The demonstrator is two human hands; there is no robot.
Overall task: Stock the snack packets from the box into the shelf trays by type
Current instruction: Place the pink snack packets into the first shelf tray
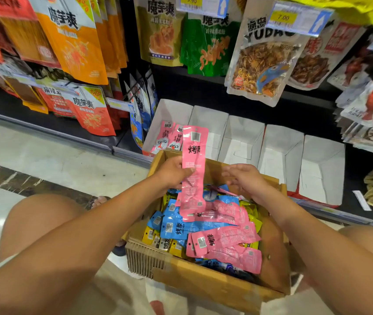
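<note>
Position: pink packet point(194, 155) upright above box point(203, 278), top end pointing to leftmost tray point(172, 110) just behind | left hand point(172, 172): pinches packet middle, nearer that tray | right hand point(247, 180): fingers loosely spread, holding nothing

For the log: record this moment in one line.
left hand holds pink packet | right hand open over cardboard box | leftmost tray: pink packets

Left hand point(172, 172) pinches a pink packet point(194, 155); right hand point(247, 181) hovers, fingers relaxed.
</note>
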